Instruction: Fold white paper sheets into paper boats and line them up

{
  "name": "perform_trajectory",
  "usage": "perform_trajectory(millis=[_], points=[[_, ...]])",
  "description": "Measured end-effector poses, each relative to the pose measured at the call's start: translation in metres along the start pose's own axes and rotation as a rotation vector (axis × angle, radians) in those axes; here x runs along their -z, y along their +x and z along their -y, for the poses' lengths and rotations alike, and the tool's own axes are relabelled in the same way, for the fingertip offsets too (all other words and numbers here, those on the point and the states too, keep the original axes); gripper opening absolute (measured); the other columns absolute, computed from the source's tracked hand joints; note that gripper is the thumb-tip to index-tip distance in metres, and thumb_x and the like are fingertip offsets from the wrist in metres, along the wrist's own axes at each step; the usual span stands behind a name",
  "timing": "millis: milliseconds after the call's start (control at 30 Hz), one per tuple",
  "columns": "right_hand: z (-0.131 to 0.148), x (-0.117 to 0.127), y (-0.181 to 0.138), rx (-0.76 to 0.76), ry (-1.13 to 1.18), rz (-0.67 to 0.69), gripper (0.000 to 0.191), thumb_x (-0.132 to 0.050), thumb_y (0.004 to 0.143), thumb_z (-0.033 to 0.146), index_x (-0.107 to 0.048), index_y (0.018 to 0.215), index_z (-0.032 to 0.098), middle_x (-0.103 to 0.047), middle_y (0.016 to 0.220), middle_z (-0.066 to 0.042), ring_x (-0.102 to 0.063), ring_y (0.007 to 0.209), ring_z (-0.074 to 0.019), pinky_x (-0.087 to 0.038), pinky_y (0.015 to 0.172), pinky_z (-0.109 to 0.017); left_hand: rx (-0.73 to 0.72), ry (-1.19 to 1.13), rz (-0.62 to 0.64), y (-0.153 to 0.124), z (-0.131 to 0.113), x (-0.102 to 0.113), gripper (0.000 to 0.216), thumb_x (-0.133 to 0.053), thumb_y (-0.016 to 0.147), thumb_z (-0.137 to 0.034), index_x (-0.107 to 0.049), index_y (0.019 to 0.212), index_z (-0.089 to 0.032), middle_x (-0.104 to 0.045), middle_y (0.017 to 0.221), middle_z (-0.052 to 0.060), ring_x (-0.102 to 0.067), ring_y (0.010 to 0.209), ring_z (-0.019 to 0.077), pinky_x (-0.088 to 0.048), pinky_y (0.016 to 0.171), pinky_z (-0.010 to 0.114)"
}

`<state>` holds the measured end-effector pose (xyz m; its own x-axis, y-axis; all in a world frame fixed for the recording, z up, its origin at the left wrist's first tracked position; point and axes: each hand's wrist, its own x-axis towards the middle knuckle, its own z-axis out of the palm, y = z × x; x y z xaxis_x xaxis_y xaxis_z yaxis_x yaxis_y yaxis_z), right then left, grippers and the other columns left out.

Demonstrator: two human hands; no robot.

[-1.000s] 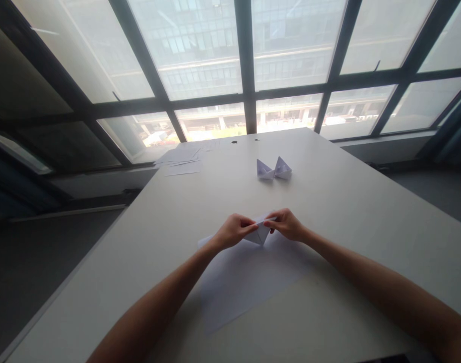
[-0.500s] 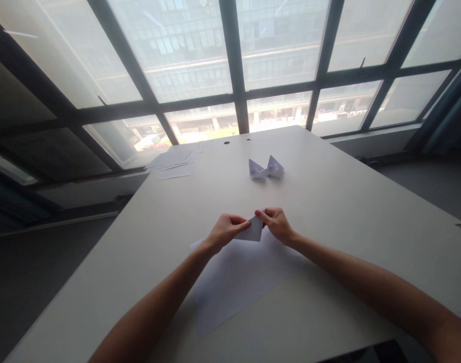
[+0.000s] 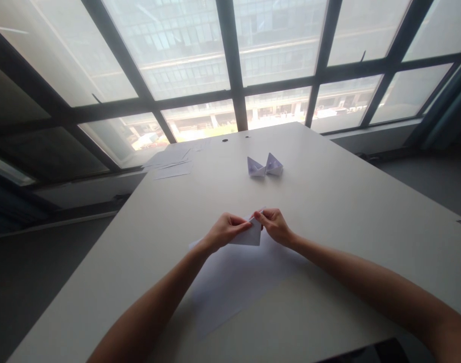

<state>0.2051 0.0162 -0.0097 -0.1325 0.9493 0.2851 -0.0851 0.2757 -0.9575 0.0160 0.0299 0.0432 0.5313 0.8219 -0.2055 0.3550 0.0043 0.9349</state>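
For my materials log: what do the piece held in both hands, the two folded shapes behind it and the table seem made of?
The folded piece, pinched by left hand and right hand: thin white matte paper, sharp creases. The two folded shapes: likely the same paper, crisp points. The table: smooth pale matte top, probably laminate.

The left hand [image 3: 224, 232] and right hand [image 3: 275, 226] hide the top of the folded paper [image 3: 252, 238], and both forearms run off the bottom edge.
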Motion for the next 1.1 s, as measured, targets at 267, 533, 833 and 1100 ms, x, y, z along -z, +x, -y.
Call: perform_trajectory(millis=[267,533,833,1100], points=[[-0.004,0.007,0.009,-0.060,0.064,-0.189,0.060,-0.046,0.091,0.061,-0.069,0.060,0.015,-0.057,0.050,-0.003,-0.050,0.047,-0.0140,-0.040,0.048,-0.027,-0.027,-0.008,-0.048,-0.001,-0.006,-0.005,0.049,-0.073,0.072,-0.055,-0.076,0.075,-0.007,-0.050,0.052,-0.001,-0.039,0.047,0.0078,-0.023,0.044,0.020],[0.000,0.009,0.007,-0.052,-0.062,-0.004,0.047,-0.064,0.080,0.059,-0.063,0.062,0.016,-0.056,0.055,0.000,-0.049,0.051,-0.0124,-0.038,0.049,-0.025,-0.077,0.002,-0.103,0.003,0.000,-0.007,0.053,-0.067,0.077,-0.060,-0.076,0.080,-0.008,-0.054,0.054,0.000,-0.041,0.048,0.0083,-0.023,0.045,0.021],[0.002,0.018,0.014,-0.058,-0.030,-0.146,0.037,-0.067,0.079,0.045,-0.053,0.058,0.017,-0.044,0.054,0.004,-0.037,0.052,-0.0102,-0.028,0.048,-0.024,0.072,-0.055,0.201,0.009,0.009,-0.004,0.061,-0.055,0.083,-0.066,-0.072,0.084,-0.008,-0.073,0.077,0.014,-0.067,0.063,0.0176,-0.042,0.057,0.023],[-0.003,0.031,0.022,-0.035,0.004,-0.236,0.038,-0.068,0.077,0.047,-0.050,0.058,0.019,-0.041,0.054,0.005,-0.033,0.052,-0.0103,-0.026,0.049,-0.025,0.042,-0.153,0.272,0.007,0.012,0.003,0.058,-0.052,0.087,-0.065,-0.069,0.093,-0.009,-0.075,0.085,0.017,-0.071,0.071,0.0201,-0.044,0.060,0.024]])
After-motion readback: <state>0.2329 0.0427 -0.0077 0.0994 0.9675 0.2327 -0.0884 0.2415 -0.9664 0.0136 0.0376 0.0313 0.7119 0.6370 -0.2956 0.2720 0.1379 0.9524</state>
